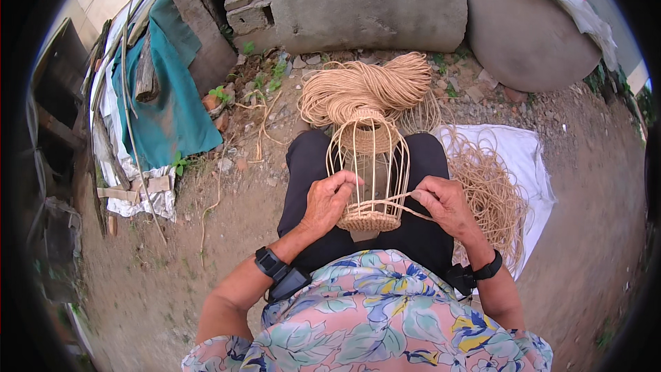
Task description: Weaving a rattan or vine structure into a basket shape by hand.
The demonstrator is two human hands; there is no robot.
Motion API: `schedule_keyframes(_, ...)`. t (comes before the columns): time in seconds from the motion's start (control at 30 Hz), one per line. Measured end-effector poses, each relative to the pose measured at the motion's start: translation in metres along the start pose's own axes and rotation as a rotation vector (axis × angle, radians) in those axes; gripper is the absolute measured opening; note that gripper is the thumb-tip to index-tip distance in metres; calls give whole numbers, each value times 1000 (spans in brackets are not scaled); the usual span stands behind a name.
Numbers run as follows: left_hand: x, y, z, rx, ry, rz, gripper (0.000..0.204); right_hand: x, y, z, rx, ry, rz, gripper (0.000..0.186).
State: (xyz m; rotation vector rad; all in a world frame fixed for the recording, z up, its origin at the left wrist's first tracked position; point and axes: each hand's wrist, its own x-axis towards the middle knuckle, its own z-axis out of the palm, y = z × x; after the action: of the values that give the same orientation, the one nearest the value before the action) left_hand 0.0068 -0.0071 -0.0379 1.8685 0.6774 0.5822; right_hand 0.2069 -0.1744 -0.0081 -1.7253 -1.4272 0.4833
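At frame centre, left hand point(329, 200) grips empty wicker cage basket point(368, 173); right hand point(446, 205) pinches a rattan strand point(406, 204).

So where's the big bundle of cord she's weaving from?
The coiled bundle of rattan cord lies on the ground just beyond her knees, top centre of the head view, behind the half-woven basket frame.

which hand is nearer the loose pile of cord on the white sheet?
Right. The right hand pinches a strand just beside the cord pile; the left hand is on the basket frame's far side.
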Motion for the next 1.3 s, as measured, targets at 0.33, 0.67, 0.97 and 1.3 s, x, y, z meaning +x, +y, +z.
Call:
schedule_keyframes(0.33, 1, -11, -2, -10, -64, -20, 18, -24, -24, 2, -425, -2, -282, 23)
schedule_keyframes(0.67, 0, -6, -2, 16, -76, -84, 19, -26, -36, 9, -661, 95, -371, 18)
schedule_keyframes(0.97, 2, -2, -6, -24, -118, -103, 16, -24, -29, -11, -316, -90, -265, 15)
schedule_keyframes(1.3, 8, 43, -5, 403, 128, 429, 24, -42, -1, 18, 1418, -10, 581, 38)
